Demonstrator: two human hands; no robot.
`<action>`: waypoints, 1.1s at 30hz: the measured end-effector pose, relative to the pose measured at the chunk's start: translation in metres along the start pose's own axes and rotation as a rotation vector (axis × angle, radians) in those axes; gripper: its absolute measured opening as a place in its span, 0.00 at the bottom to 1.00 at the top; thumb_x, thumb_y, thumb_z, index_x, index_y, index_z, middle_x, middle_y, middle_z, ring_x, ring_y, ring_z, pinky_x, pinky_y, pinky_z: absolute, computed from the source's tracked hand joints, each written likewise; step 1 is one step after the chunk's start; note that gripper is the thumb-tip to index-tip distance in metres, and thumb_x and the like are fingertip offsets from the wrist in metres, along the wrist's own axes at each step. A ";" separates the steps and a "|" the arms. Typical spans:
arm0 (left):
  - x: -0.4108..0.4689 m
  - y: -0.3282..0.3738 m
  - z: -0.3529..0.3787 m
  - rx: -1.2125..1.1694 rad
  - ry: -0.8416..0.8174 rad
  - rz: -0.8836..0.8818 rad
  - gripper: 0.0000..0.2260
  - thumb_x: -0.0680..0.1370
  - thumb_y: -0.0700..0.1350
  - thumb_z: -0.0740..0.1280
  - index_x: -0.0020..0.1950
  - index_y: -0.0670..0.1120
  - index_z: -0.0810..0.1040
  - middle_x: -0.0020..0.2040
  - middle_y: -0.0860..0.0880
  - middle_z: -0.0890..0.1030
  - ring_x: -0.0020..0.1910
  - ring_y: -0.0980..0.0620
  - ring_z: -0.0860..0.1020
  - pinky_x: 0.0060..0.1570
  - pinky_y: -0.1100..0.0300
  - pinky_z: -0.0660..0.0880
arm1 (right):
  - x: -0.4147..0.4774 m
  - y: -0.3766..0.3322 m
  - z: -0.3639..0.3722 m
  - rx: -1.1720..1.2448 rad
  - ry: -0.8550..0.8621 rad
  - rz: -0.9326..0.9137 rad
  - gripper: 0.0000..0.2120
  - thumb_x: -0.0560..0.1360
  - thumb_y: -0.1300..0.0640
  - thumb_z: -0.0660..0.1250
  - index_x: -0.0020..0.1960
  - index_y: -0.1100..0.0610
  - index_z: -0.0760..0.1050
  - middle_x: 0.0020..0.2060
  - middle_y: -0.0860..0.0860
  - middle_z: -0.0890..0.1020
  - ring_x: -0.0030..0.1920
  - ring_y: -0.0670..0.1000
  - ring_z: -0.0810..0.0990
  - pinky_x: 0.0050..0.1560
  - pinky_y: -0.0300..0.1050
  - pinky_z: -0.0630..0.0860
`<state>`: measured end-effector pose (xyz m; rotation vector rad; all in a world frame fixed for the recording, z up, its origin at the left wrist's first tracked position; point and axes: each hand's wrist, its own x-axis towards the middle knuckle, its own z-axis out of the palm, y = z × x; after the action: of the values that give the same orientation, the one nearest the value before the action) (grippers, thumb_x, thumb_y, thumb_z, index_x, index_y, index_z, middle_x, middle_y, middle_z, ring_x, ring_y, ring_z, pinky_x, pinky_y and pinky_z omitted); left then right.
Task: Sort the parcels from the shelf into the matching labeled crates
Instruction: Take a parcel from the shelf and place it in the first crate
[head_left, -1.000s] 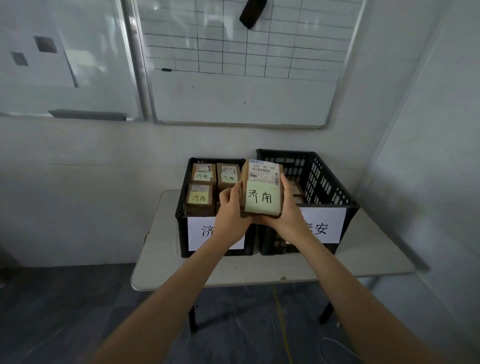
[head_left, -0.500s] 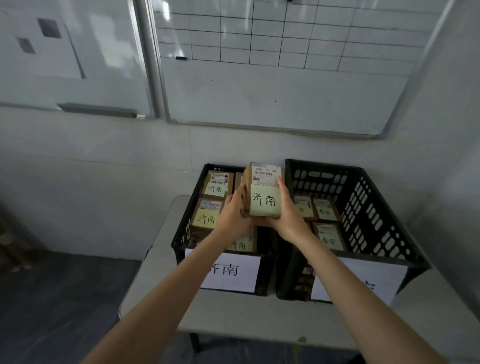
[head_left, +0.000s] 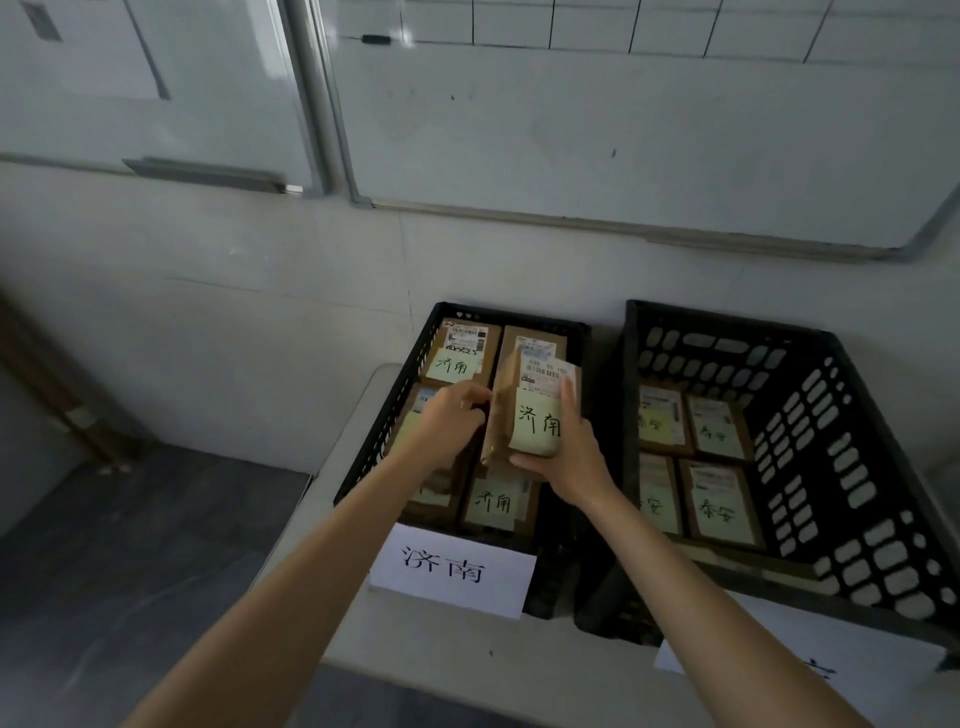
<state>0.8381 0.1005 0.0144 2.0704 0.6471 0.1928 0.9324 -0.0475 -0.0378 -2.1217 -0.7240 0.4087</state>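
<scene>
Head cam, looking down: nearest to us were our two bare forearms, reaching out over the pale table (head_left: 467, 660), with dark floor (head_left: 130, 545) off to the left; at the near side a white sign (head_left: 452, 569) reading 济南 hung on the front of the left crate (head_left: 382, 410); a second sign (head_left: 810, 670) on the right crate (head_left: 857, 405) was cut off, so we couldn't read it; the two black crates sat side by side, close together.

A bit further out, our right hand (head_left: 571, 462) had the parcel (head_left: 535, 415): thumb hooked under its lower edge, index finger up along the right side, the other fingers hidden behind it; the parcel was tilted, up in the air over the left crate's right-hand column, and its yellow note read 济南, same as the sign. Our left hand (head_left: 449, 423) was right at the parcel's left edge with fingers curled; honestly we couldn't tell whether it was gripping or just sitting beside it.

Under the hands, the left crate held other brown boxes (head_left: 460, 356) with 济南 notes; the right crate had four flat boxes (head_left: 719, 512) with different notes. Behind it all was a plain wall (head_left: 260, 260) with two whiteboards (head_left: 623, 135); a marker (head_left: 376, 39) was stuck on the gridded one.
</scene>
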 end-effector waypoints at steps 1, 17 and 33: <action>0.004 -0.004 -0.003 -0.007 0.004 -0.014 0.15 0.79 0.37 0.61 0.64 0.46 0.76 0.62 0.51 0.76 0.56 0.55 0.73 0.52 0.59 0.73 | -0.001 0.004 0.004 -0.026 -0.018 0.019 0.64 0.64 0.48 0.80 0.67 0.27 0.25 0.72 0.55 0.65 0.69 0.56 0.70 0.65 0.61 0.72; 0.071 -0.049 -0.036 -0.115 -0.025 -0.094 0.11 0.78 0.38 0.62 0.58 0.49 0.77 0.58 0.50 0.78 0.57 0.49 0.78 0.58 0.49 0.76 | 0.039 0.027 0.081 -0.142 -0.170 0.356 0.59 0.70 0.55 0.77 0.77 0.43 0.30 0.69 0.59 0.62 0.62 0.58 0.73 0.59 0.51 0.73; 0.110 -0.068 -0.036 -0.125 -0.091 -0.068 0.12 0.79 0.41 0.62 0.62 0.49 0.75 0.64 0.51 0.75 0.61 0.53 0.73 0.64 0.50 0.71 | 0.056 0.038 0.105 -0.118 -0.140 0.330 0.60 0.71 0.65 0.74 0.68 0.38 0.24 0.72 0.59 0.53 0.65 0.55 0.69 0.59 0.41 0.67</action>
<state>0.8925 0.2130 -0.0334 1.9230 0.6332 0.0964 0.9350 0.0333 -0.1326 -2.3490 -0.4829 0.7128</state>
